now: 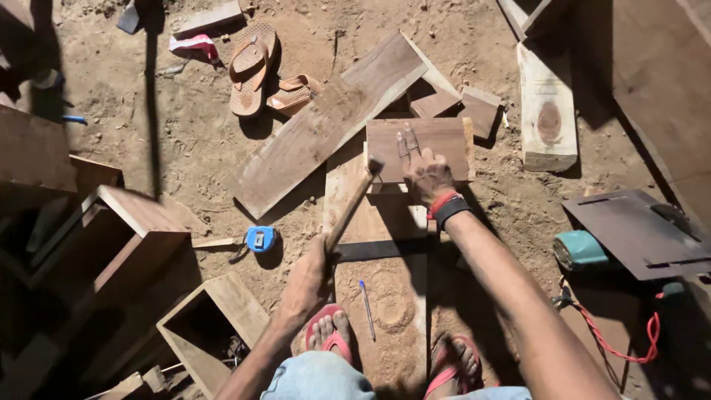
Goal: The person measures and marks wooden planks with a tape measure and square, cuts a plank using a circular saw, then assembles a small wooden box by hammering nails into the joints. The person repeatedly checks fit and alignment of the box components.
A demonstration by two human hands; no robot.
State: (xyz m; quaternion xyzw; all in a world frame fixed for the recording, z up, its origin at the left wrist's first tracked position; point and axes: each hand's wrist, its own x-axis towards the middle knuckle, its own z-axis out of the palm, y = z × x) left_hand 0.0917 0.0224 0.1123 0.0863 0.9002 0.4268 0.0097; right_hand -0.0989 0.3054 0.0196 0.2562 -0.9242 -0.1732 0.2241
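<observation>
My left hand grips the wooden handle of a hammer, whose head sits at the left edge of a small dark wood board. My right hand presses down on that board with the fingers spread flat; the wrist wears a red and black band. The small board lies across a long pale plank that runs toward me between my two feet in pink sandals. A blue pen rests on the plank.
A blue tape measure lies on the dirt left of the plank. A long dark board, wood offcuts, brown sandals, open wooden boxes and a teal power tool with red cord surround me.
</observation>
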